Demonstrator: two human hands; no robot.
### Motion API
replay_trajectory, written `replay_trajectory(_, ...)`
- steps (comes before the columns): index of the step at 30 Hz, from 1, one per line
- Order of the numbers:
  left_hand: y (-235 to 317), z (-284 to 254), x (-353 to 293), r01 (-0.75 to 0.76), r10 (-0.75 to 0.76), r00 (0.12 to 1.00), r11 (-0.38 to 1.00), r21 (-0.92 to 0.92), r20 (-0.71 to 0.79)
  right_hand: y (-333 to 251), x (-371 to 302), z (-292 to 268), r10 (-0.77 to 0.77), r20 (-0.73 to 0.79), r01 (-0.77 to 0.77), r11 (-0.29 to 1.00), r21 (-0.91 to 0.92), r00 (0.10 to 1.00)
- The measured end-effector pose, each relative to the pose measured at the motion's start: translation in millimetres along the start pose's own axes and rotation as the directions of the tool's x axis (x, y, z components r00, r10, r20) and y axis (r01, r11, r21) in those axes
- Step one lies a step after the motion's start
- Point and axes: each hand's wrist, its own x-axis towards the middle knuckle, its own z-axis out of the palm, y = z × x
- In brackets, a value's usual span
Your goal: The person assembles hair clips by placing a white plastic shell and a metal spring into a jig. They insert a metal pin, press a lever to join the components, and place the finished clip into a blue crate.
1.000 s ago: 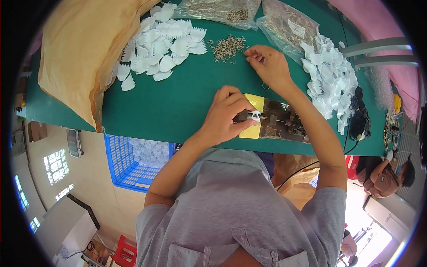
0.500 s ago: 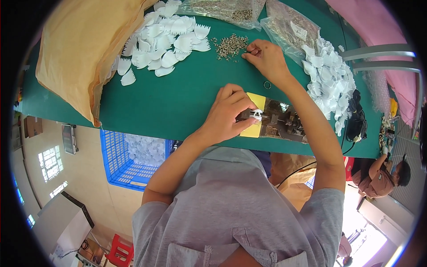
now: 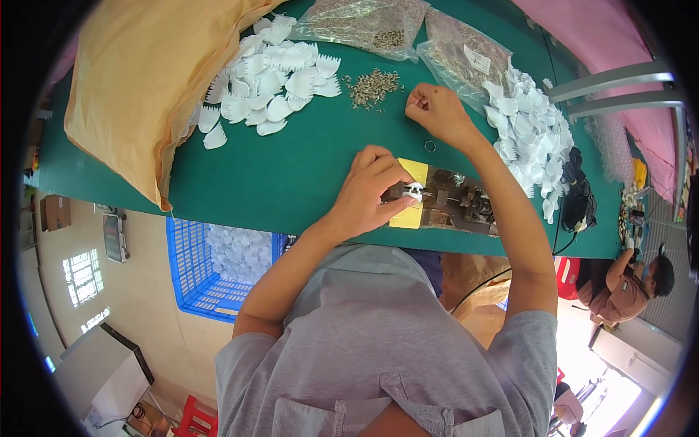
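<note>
My left hand [image 3: 368, 191] grips a small white plastic piece [image 3: 415, 192] and presses it against the end of a dark metal fixture [image 3: 462, 204], over a yellow pad [image 3: 413, 171] on the green table [image 3: 291, 175]. Farther out, my right hand [image 3: 433, 113] has its fingertips pinched together, just right of a loose heap of small metal parts [image 3: 373, 87]. Anything between those fingertips is too small to see. A small metal ring [image 3: 429, 146] lies on the table below that hand.
White comb-shaped pieces lie in one pile [image 3: 273, 80] at the back left and another pile [image 3: 531, 138] at the right. A tan bag [image 3: 138, 80], clear bags of parts [image 3: 364, 22], black cables [image 3: 579, 197], a blue crate [image 3: 211, 269] below the table, another person [image 3: 633, 280] at right.
My right hand reached into the heap of metal parts, then drew back a little toward me with its fingers pinched. My left hand stayed at the fixture.
</note>
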Motion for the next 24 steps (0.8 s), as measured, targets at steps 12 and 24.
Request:
replay_trajectory(12, -1, 0, 2, 0.007, -0.007, 1.000, 1.000, -0.005, 0.014, 8, -17, 14, -0.303, -0.178, 0.274, 0.947, -0.170, 0.936)
replay_trajectory(24, -1, -1, 2, 0.016, -0.016, 1.000, 1.000, -0.010, 0.018, 7, -37, 23, -0.126, -0.305, 0.162, 0.982, 0.097, 0.944)
